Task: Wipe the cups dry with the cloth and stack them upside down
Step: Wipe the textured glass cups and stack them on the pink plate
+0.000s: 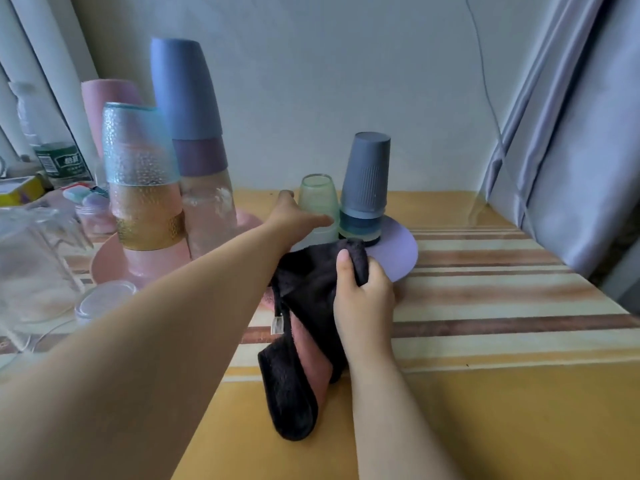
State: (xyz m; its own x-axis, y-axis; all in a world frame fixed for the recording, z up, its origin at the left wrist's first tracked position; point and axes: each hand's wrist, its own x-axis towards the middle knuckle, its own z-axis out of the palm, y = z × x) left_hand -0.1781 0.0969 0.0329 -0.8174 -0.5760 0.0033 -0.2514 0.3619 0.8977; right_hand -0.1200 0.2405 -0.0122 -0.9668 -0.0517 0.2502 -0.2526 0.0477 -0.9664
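Observation:
My left hand (294,220) is wrapped around the lower part of a pale green translucent cup (318,199), which stands upside down on a lilac plate (398,258). Right beside it on the same plate rises a stack of inverted cups topped by a grey ribbed cup (367,174). My right hand (363,289) grips a dark cloth (304,327) with a pink underside, bunched at the plate's near edge and trailing down onto the table.
On a pink plate (104,265) at the left stand tall inverted stacks: a textured glass stack (142,174) and a blue-topped stack (187,91). A clear jug (31,258), a small glass (104,299) and a bottle (52,157) crowd the left edge. Grey curtain (571,133) hangs at right.

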